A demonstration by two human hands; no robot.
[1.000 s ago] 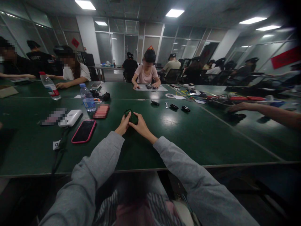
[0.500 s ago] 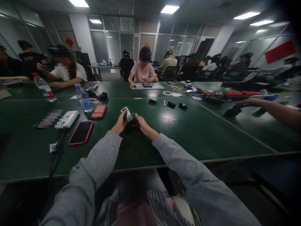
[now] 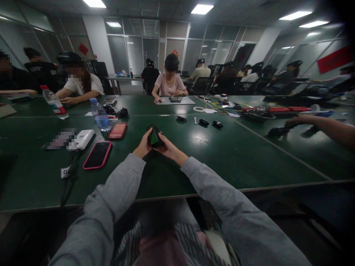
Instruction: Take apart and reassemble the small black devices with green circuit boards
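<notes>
Both hands hold a small dark box-shaped object with a glossy green face, just above the green table. My left hand grips its left side, with the thumb lying along the upper edge. Wrapped round the right side and lower end is my right hand. The fingers beneath the object are mostly hidden, and its exact kind is too dark to make out. Beyond the hands lie several small black objects and a small open-end wrench.
A phone in a pink case, a white device with a strap and a water bottle are on the left. A roll of tape and tangled cables sit at the far right. A co-worker's arm reaches in from the right.
The box-shaped object has turned in my hands; its bright reflective top now looks dark green. My right hand has shifted slightly along it. A co-worker on the left has lowered a raised hand.
</notes>
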